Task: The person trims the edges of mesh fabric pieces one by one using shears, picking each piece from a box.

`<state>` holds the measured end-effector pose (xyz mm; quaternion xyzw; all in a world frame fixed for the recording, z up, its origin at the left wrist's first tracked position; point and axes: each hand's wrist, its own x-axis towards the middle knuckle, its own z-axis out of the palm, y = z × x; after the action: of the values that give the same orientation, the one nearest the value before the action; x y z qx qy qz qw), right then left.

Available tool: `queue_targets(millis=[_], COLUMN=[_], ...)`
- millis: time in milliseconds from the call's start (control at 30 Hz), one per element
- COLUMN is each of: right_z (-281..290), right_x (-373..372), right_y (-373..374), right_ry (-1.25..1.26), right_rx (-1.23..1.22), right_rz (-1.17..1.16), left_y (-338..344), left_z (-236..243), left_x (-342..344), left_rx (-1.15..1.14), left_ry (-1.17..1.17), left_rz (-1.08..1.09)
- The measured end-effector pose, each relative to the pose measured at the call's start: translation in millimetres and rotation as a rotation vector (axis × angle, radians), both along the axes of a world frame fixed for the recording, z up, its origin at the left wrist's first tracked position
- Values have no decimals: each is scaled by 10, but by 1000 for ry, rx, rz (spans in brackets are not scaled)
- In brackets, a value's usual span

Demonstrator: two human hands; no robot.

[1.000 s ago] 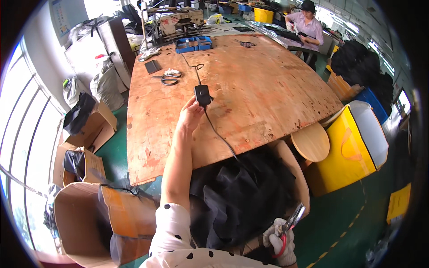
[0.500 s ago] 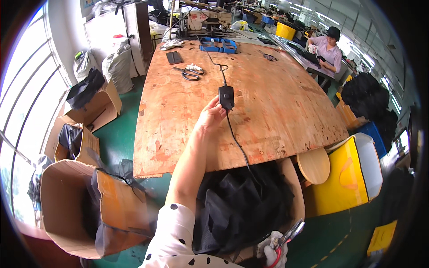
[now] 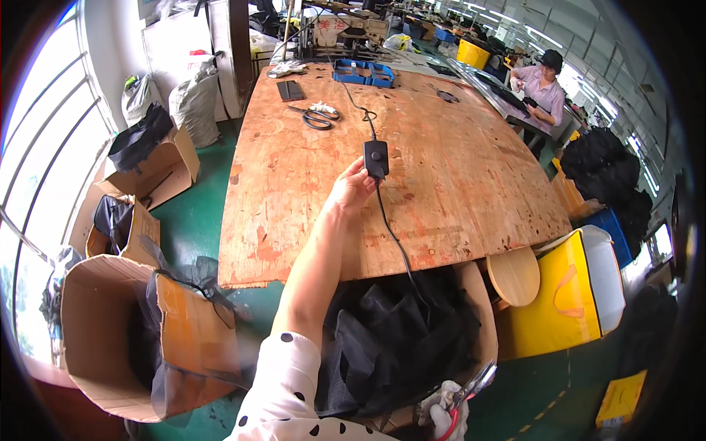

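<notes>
My bare left hand (image 3: 353,189) pinches the lower left side of a small black box (image 3: 376,157) with a round button on its face. A thin black cable (image 3: 393,231) runs from the box's lower end over the table edge; another stretch leads away from its top. At the lower right, my right hand (image 3: 441,415), in a white glove, is closed round red-handled scissors (image 3: 471,389), blades pointing up and right. Part of this hand is cut off by the frame edge. Beneath the table edge, black mesh fabric (image 3: 397,338) fills a cardboard box.
On the wooden table (image 3: 441,191) lie black-handled scissors (image 3: 318,121), a dark flat object (image 3: 290,90) and a blue tray (image 3: 362,74). Cardboard boxes (image 3: 99,331) stand at left. A round stool (image 3: 513,275) and yellow bag (image 3: 551,301) are at right. A person (image 3: 540,95) works at far right.
The view has shifted slightly. My left hand still holds the black box over the table, and my right hand keeps the scissors.
</notes>
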<state>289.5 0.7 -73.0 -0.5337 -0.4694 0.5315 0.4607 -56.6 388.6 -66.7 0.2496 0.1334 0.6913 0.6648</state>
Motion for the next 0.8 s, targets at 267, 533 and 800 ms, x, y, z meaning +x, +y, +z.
queue_targets(millis=[267, 533, 800], right_z=[257, 197, 363], right_x=[-108, -88, -32], right_y=[-16, -40, -169], right_ry=[90, 182, 26], right_rx=[-23, -22, 131], right_rz=[-30, 23, -100], left_y=[82, -36, -695], left_z=[-40, 19, 337], left_x=[137, 297, 233], left_rx=[-241, -239, 154], left_ry=[519, 1544, 1532], left_rz=[271, 896, 882])
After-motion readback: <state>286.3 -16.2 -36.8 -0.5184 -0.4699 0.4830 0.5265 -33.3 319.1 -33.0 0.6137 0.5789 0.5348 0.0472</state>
